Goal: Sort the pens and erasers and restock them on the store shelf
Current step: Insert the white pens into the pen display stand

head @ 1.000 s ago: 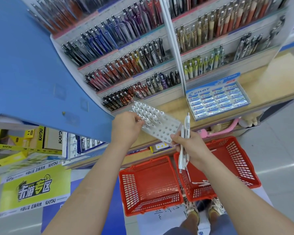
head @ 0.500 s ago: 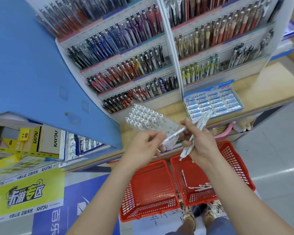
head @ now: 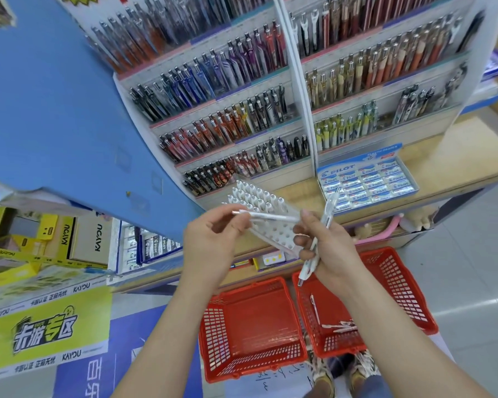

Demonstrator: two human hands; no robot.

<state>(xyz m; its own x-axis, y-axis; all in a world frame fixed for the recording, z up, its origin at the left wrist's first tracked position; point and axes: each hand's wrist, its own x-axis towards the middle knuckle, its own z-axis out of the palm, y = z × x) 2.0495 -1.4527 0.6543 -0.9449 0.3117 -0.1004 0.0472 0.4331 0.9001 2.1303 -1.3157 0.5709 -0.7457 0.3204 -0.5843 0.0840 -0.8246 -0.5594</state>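
My left hand (head: 210,245) pinches one white pen (head: 268,216) that lies sideways in front of a white pen rack (head: 259,208) on the wooden shelf. The rack's back rows hold white pens; its front holes are bare. My right hand (head: 325,248) grips a small bunch of white pens (head: 324,222), and its fingertips touch the far end of the sideways pen. A blue box of Pilot erasers (head: 365,182) sits on the shelf to the right of the rack.
Two red baskets stand on the floor below: the left basket (head: 250,366) holds nothing, the right basket (head: 400,288) has a few white pens in it. Tiered pen displays (head: 236,116) rise behind the rack. A blue panel (head: 55,110) and yellow boxes (head: 26,234) fill the left.
My left hand left the rack and took hold of one white pen from the right hand's bunch. The pen now lies level between both hands. The view has shifted closer to the shelf.
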